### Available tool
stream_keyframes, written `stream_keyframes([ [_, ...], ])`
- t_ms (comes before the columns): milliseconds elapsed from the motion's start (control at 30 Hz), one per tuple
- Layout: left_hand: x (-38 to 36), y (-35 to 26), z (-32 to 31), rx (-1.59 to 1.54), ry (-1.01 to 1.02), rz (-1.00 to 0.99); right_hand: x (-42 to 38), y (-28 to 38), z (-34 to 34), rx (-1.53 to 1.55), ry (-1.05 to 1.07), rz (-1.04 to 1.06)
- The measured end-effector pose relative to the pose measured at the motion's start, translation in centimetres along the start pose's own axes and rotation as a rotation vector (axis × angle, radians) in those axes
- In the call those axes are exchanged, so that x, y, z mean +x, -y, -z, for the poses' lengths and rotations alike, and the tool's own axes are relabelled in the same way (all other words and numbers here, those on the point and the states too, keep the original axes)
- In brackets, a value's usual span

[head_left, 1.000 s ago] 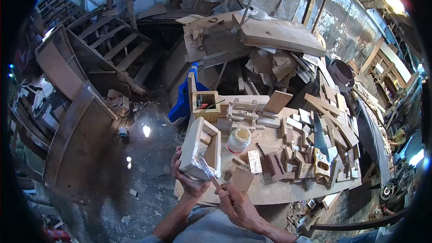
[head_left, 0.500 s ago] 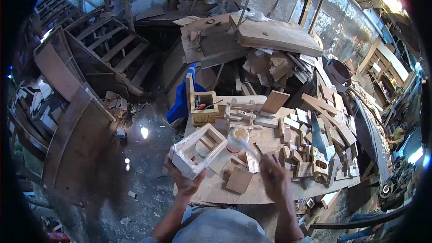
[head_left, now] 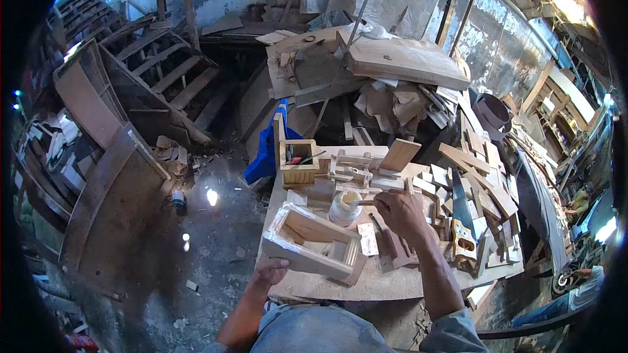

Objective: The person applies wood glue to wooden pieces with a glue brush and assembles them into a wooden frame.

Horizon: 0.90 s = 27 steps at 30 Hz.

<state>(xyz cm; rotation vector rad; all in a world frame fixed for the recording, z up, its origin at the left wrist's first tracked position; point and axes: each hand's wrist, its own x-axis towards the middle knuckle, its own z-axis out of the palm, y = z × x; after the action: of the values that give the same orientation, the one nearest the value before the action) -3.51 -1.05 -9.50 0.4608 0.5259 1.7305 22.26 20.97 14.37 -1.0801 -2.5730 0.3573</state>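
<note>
My left hand [head_left: 269, 273] grips the lower left corner of a small open wooden box frame [head_left: 314, 263], thumb over its side. White smears that look like glue line the frame's top left edges. My right hand [head_left: 400, 211] is closed around a thin stick or brush [head_left: 366, 203], whose far end is at the mouth of a jar [head_left: 343, 212] with pale yellowish contents. Whether that end has bristles is hidden. The jar stands upright on the workbench [head_left: 386, 282], just behind the frame.
Behind the jar are a wooden holder with tools [head_left: 298, 173] and small wooden assemblies [head_left: 351, 168]. A handsaw [head_left: 464, 222] lies among offcuts on the right. Boards are piled at the back [head_left: 405, 59]. Another person's arm [head_left: 579, 276] shows at far right.
The wooden frame has been turned and lowered over the bench's front left. My right hand has moved up, bringing the stick's end to the jar's mouth. A person's arm has appeared at far right.
</note>
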Motion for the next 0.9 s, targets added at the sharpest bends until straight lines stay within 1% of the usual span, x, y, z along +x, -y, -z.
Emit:
stream_keyframes([
  [67,0.7,-1.5,-3.7,-0.021,0.031,0.039,0.7,0.4,0.5,-0.012,-0.021,-0.015],
  [133,0.4,-2.0,-4.1,-0.101,0.073,0.070,0.6,2.3,2.7,0.026,-0.068,-0.042],
  [167,0.2,-2.1,-4.2,-0.144,0.090,0.084,0.1,3.7,4.2,0.190,-0.110,-0.067],
  [233,0.2,-2.1,-4.7,-0.163,0.151,0.071,-0.7,4.5,4.6,0.431,-0.104,-0.046],
  [300,0.5,-2.4,-5.7,-0.182,0.191,0.072,-1.3,4.0,2.0,0.651,-0.039,0.096],
  [367,0.5,-2.7,-6.9,-0.205,0.205,0.084,-2.4,5.3,0.7,0.758,0.161,0.003],
  [433,0.5,-2.4,-6.6,-0.179,0.226,0.106,-2.6,5.6,-1.2,0.794,0.183,0.021],
  [467,0.5,-2.4,-6.5,-0.164,0.235,0.116,-2.6,5.9,-1.1,0.747,0.185,-0.004],
  [567,0.4,-2.4,-6.6,-0.238,0.289,0.105,-2.7,3.6,-3.3,0.680,0.037,-0.029],
  [600,0.5,-2.3,-6.3,-0.266,0.319,0.101,-2.9,3.4,-3.7,0.759,-0.008,-0.041],
  [700,0.8,-1.1,-4.4,-0.373,0.434,0.106,-3.4,3.3,-3.3,0.833,-0.009,-0.071],
  [733,1.0,-1.0,-4.3,-0.413,0.459,0.111,-3.7,2.9,-3.4,0.903,0.029,-0.092],
  [800,1.2,-1.1,-4.8,-0.422,0.447,0.128,-4.2,1.9,-4.0,1.042,0.105,-0.127],
  [900,1.0,-1.8,-6.2,-0.388,0.363,0.156,-4.8,1.1,-4.4,1.112,0.159,-0.163],
])
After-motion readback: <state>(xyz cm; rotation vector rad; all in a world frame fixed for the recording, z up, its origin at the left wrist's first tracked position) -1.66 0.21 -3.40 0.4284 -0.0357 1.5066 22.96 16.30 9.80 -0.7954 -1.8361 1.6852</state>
